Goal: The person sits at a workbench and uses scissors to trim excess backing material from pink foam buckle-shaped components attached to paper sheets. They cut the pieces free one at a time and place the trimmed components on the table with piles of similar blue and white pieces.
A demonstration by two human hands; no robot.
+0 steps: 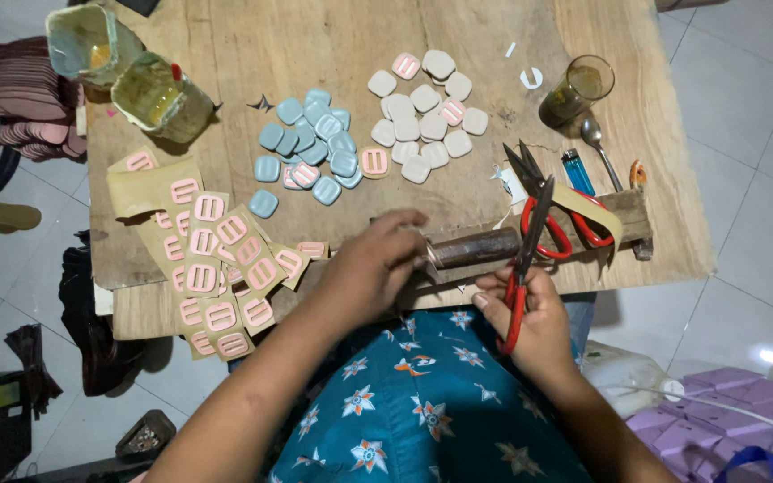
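My right hand (534,324) grips red-handled snips (522,234), blades pointing up and away over the wooden board (315,40). My left hand (378,264) is closed on something small at the near edge of the board, next to a rusty metal cylinder (474,248); what it holds is hidden by the fingers. Left of it lie tan backing sheets with pink slotted buckles (216,268). Further back sit a heap of light blue buckles (313,143) and a heap of white ones (424,116).
Red scissors (574,228), a blue lighter (576,170), a spoon (599,148) and a glass of dark liquid (577,89) lie at the right. Two grimy glue pots (127,72) stand at the back left. Tiled floor surrounds the board; purple items (726,416) lie at lower right.
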